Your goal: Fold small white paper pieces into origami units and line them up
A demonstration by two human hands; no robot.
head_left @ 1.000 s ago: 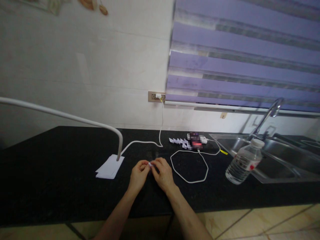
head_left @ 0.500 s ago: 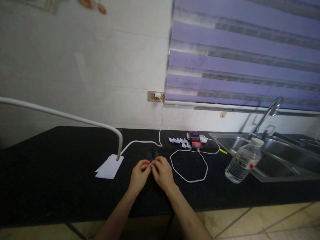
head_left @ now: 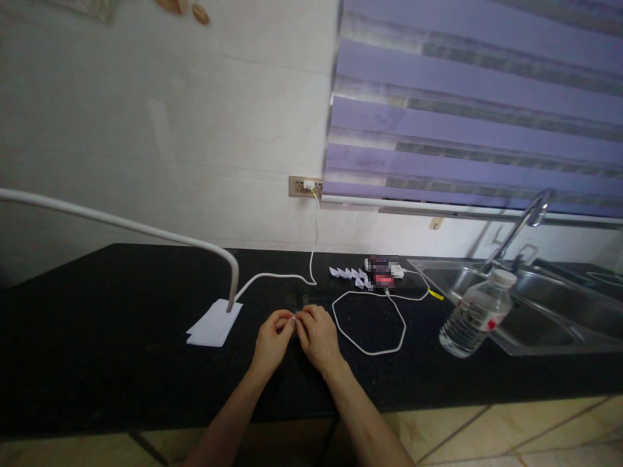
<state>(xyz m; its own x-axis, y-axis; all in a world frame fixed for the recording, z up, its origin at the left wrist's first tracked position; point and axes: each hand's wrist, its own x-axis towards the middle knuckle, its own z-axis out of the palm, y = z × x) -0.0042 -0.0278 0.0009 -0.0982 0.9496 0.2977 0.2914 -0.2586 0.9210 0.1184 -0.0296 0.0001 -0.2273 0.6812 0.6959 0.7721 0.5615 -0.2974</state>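
My left hand (head_left: pixel 271 337) and my right hand (head_left: pixel 316 335) meet over the black counter (head_left: pixel 121 324), fingertips pinched together on a tiny white piece of paper (head_left: pixel 293 317). Most of that piece is hidden by my fingers. A small stack of white paper sheets (head_left: pixel 213 322) lies to the left of my hands. A row of small folded white paper pieces (head_left: pixel 348 274) sits farther back on the counter.
A white cable (head_left: pixel 370 324) loops on the counter right of my hands and runs to a wall socket (head_left: pixel 305 187). A clear plastic water bottle (head_left: pixel 476 314) stands by the steel sink (head_left: pixel 535 311). A white curved lamp arm (head_left: pixel 121 227) rises from the paper stack.
My hands stay pinched on the small paper piece, with only slight finger shifts. The view has drifted a little.
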